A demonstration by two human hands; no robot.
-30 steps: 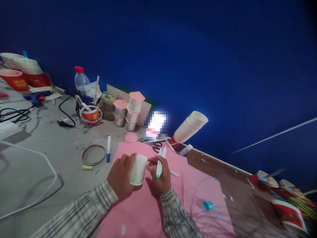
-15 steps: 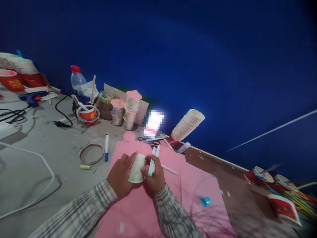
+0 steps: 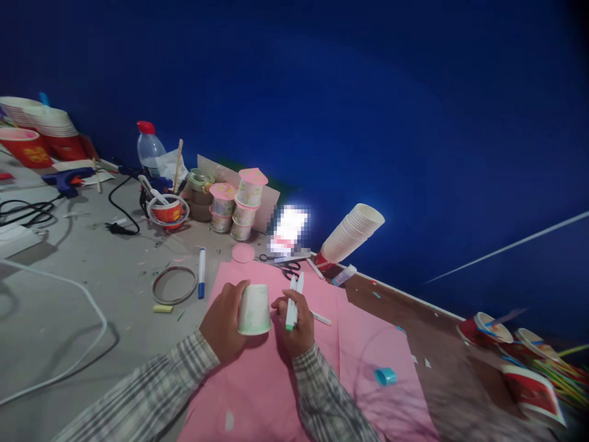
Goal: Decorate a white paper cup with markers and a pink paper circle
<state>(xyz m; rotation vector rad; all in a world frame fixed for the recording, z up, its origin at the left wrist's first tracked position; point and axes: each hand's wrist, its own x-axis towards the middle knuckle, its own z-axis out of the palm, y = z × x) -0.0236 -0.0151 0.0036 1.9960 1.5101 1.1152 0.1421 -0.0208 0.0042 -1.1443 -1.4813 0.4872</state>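
My left hand (image 3: pixel 226 320) is closed round the left side of a white paper cup (image 3: pixel 254 310) with faint green marks. The cup is upside down, its wide rim at the bottom, above a pink paper sheet (image 3: pixel 257 393). Just right of the cup, my right hand (image 3: pixel 297 322) grips white marker pens (image 3: pixel 291 302) between its fingers; a green tip or end shows on one. The right fingers are apart from the cup. Another white marker (image 3: pixel 321 317) lies on the pink sheet beyond that hand. Part of the cup's left side is hidden by my left fingers.
A roll of tape (image 3: pixel 173 285) and a blue-capped marker (image 3: pixel 201 274) lie to the left. Scissors (image 3: pixel 291 270) lie by the sheet's far edge. Behind stand decorated cup stacks (image 3: pixel 245 205), a lit phone (image 3: pixel 289 230) and a leaning paper-cup stack (image 3: pixel 352 234). A teal cap (image 3: pixel 385 376) is at right.
My right hand has drawn away to the right from the cup, still with the markers. The cup has turned more upright in my left hand.
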